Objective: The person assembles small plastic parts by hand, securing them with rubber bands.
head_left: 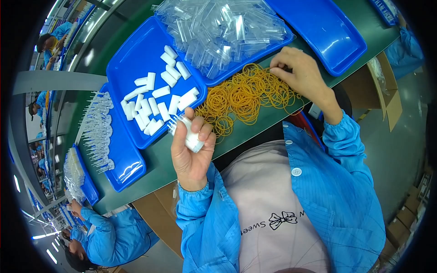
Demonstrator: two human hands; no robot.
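Note:
My left hand [190, 150] is closed around a small bundle of white and clear plastic pieces [187, 132], held just above the green table edge. My right hand [301, 75] reaches over a loose heap of yellow rubber bands [241, 98] and pinches one band at the heap's far side. A blue tray [127, 68] to the left holds several white plastic caps [157, 102]. Beyond the bands, a second blue tray carries a pile of clear plastic sleeves [223, 29].
An empty blue tray [327, 32] lies at the upper right. Another blue tray [125, 168] at the left carries rows of clear pieces [100, 132]. Cardboard boxes [384, 91] stand beside the table. A co-worker in a blue coat [114, 236] works at the lower left.

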